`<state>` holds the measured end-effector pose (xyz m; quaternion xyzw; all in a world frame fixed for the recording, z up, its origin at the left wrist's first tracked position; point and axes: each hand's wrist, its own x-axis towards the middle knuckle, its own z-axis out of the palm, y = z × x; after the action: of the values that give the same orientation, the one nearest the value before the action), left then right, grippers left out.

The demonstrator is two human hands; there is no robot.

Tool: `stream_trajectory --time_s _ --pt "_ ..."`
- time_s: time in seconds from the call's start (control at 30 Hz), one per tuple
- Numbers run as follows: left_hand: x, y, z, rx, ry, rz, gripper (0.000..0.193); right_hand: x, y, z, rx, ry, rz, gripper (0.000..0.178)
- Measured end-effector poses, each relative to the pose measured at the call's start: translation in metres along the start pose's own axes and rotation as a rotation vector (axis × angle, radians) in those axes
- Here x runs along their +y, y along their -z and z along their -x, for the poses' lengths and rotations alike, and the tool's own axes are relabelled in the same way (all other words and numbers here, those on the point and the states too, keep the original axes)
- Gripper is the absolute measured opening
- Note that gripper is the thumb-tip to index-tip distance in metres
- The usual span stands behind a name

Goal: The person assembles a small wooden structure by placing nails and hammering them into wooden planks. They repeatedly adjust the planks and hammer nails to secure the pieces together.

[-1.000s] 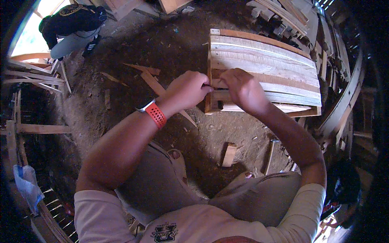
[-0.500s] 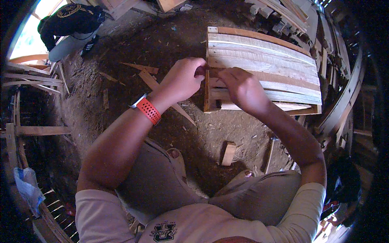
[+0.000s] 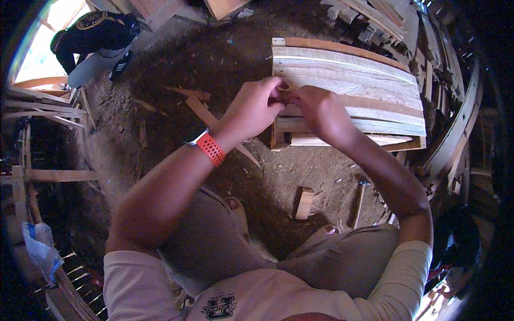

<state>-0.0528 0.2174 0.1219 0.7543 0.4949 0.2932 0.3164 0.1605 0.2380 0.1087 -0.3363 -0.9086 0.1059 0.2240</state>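
A slatted wooden panel [image 3: 348, 83], built of pale and brownish boards side by side, lies in front of me to the right. Over its left edge my two hands meet. My left hand [image 3: 261, 104], with an orange watch strap on the wrist, is closed, thumb and fingers drawn together. Fingertips nearly touching it, my right hand [image 3: 324, 113] is curled in a pinch above the boards. Whatever lies between the fingers is too small and hidden to name.
A short wood block [image 3: 304, 203] and what looks like a hammer [image 3: 359, 203] lie on the dirt floor near my feet. Thin wood strips [image 3: 203, 112] lie left of the panel. Lumber [image 3: 375, 21] is stacked at the far right. A dark cap [image 3: 96, 43] sits far left.
My left hand has moved slightly right, up to the right hand's fingertips over the panel's edge. The right hand has shifted only a little; the panel stays about where it was.
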Motion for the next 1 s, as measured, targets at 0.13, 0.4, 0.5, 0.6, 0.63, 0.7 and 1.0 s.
stream_trajectory --time_s 0.13,0.4,0.5,0.6,0.63,0.7,1.0 --pt "0.000 -0.006 -0.006 0.012 0.098 0.257 0.030 0.003 0.015 0.000 -0.048 -0.415 -0.507 0.020" --pt "0.002 -0.011 -0.010 -0.062 0.071 0.357 0.027 0.027 0.047 0.039 0.120 -0.569 -0.847 0.023" --pt "0.025 -0.019 -0.016 -0.153 0.081 0.474 0.024 0.019 0.056 0.052 0.199 -0.513 -0.788 0.023" --pt "0.051 -0.039 -0.014 -0.136 0.035 0.515 0.029 0.015 0.048 0.064 0.238 -0.407 -0.710 0.019" --pt "0.059 -0.042 -0.014 -0.122 0.018 0.496 0.031 0.013 0.048 0.068 0.235 -0.433 -0.694 0.019" --pt "0.064 -0.040 -0.014 -0.149 0.085 0.491 0.032 -0.001 0.058 0.063 0.220 -0.475 -0.660 0.019" --pt "0.063 -0.026 -0.014 -0.175 0.110 0.448 0.035 0.028 0.065 0.091 0.275 -0.508 -0.841 0.029"
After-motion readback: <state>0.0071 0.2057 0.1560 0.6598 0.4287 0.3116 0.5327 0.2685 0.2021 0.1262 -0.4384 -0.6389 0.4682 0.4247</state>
